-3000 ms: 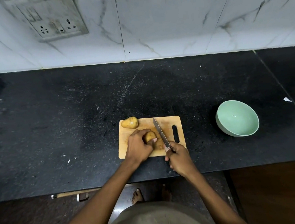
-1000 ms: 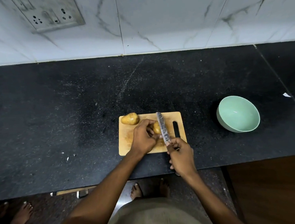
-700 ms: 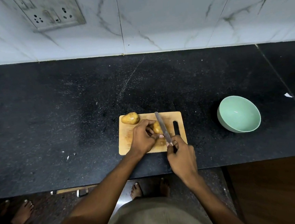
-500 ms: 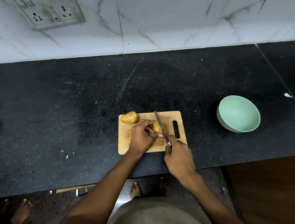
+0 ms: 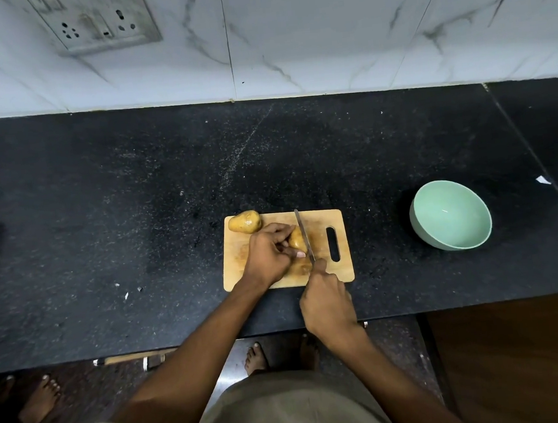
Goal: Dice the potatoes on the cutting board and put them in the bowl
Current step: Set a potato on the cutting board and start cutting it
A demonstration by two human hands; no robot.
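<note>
knife on held potato, cutting board

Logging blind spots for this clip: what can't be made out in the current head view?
- Knife handle: hidden inside the right hand.
- Potato being cut: its left part is covered by the left hand; cut depth unclear.
- Bowl: its near inner wall is hidden behind the rim.

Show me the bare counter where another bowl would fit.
Bare counter lies between the cutting board and green bowl, and widely left of the board. The board itself is crowded: two potatoes, knife, both hands.
</note>
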